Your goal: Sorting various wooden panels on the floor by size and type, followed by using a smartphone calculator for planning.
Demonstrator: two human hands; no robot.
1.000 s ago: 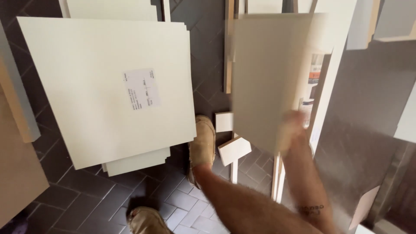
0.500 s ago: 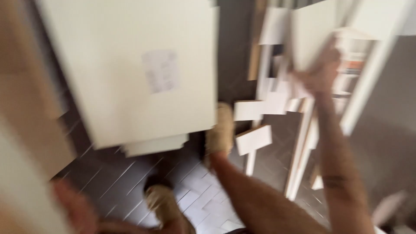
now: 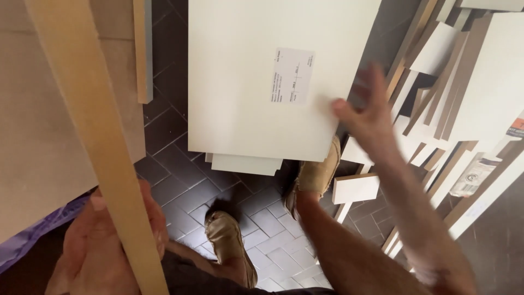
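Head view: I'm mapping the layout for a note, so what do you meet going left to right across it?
Left hand gripping a long pale wooden strip → large cream rectangular panel with a paper label → right hand at the panel's right edge → stack of white and brown boards leaning at the right.

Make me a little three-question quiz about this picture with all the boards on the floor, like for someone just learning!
1. True or false: the left hand grips a long pale wooden strip.
2. Which thing is the right hand at? A) the big cream panel with a paper label, B) a tan shoe, C) the purple sheet.
3. Fill in: the floor is laid with dark ____.

Key: 1. True, the fingers wrap around the strip low down. 2. A, the blurred hand is at the panel's right edge; contact is unclear. 3. Tiles, in a zigzag pattern.
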